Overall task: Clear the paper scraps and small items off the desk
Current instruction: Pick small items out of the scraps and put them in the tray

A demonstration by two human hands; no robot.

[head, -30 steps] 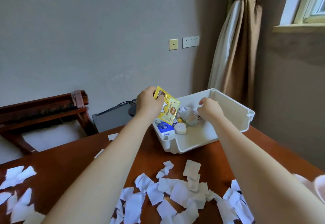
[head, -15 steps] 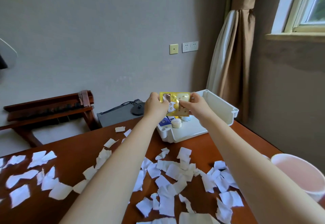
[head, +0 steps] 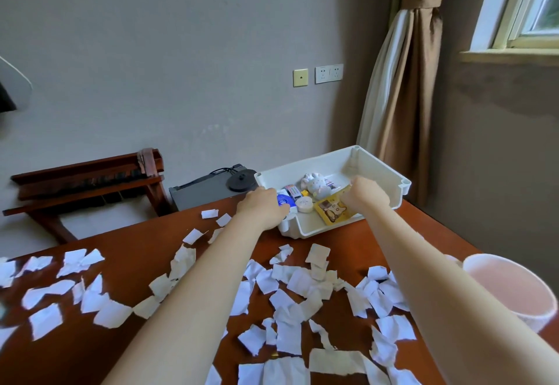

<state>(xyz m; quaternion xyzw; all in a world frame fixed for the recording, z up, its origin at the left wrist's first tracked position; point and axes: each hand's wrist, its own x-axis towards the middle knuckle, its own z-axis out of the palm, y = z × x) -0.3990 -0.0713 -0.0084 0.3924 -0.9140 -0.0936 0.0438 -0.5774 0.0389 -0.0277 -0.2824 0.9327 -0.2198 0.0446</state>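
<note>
Head view: small items [head: 304, 204] were binned [head: 375, 166]; scraps [head: 302, 284] were left on desk [head: 127, 242]. Packet [head: 332, 213] was pinched by right hand [head: 364, 195]; left hand [head: 263, 206], curled, gripped bin corner.

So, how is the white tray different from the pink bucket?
The white tray is rectangular and shallow; the pink bucket is round and deeper. The tray sits at the desk's far edge holding small items; the bucket stands at the right edge, nothing visible inside. Both are open on top.
</note>
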